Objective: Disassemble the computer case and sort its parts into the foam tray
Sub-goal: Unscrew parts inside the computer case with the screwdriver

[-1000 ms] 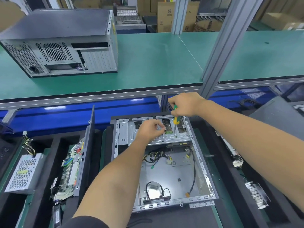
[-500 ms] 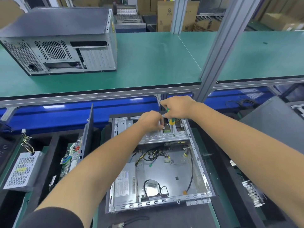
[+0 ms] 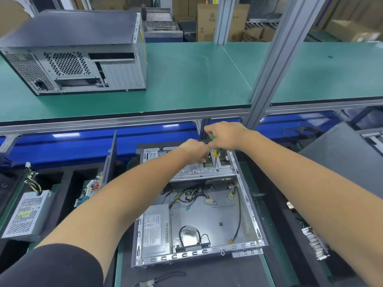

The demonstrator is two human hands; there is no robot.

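An open computer case (image 3: 247, 201) lies flat in front of me, with a power supply (image 3: 154, 230) and loose cables (image 3: 192, 193) inside. My right hand (image 3: 224, 136) grips a green and yellow screwdriver (image 3: 215, 152), held upright with its tip down on the metal drive bracket (image 3: 205, 170) at the case's far end. My left hand (image 3: 195, 151) has curled fingers at the bracket right beside the screwdriver; what they pinch is hidden. Black foam tray (image 3: 68, 177) compartments lie to the left.
In the tray at left sit a removed power supply (image 3: 26, 214), a circuit board (image 3: 89, 191) and an upright side panel (image 3: 110, 160). Metal parts (image 3: 315, 243) lie at right beside a grey panel (image 3: 344, 158). A second case (image 3: 76, 59) stands on the green shelf (image 3: 196, 79) above.
Both hands have drawn closer together at the far end of the case. The view shifted, so the power supply inside the case shows now.
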